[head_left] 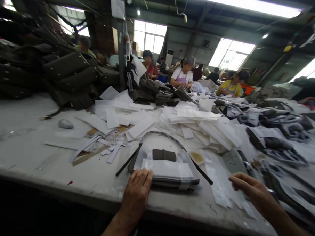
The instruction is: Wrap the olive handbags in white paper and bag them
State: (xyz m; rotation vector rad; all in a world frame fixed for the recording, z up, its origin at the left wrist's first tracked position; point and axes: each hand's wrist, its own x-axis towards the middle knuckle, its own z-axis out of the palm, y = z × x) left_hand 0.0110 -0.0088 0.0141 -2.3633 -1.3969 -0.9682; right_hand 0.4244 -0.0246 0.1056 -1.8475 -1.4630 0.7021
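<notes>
A dark grey-brown handbag (163, 182) lies flat near the table's front edge, its strap (159, 133) arched behind it and the loose strap ends out to both sides. Clear film and white padding (168, 169) cover its front, and a small dark tab (164, 155) shows through above. My left hand (139, 185) rests with fingers laid out on the bag's near left corner. To the right, my right hand (251, 186) hovers apart from the bag, beside translucent film strips (217, 185). Its fingers are bent together; whatever is between them is hidden.
White sheets (199, 125) are heaped behind the bag, with paper scraps (114, 151) to the left. Dark bags (73, 74) pile up at back left. Wrapped pieces (283, 151) crowd the right side. A grey stone-like lump (65, 123) sits left. Several people work beyond the table.
</notes>
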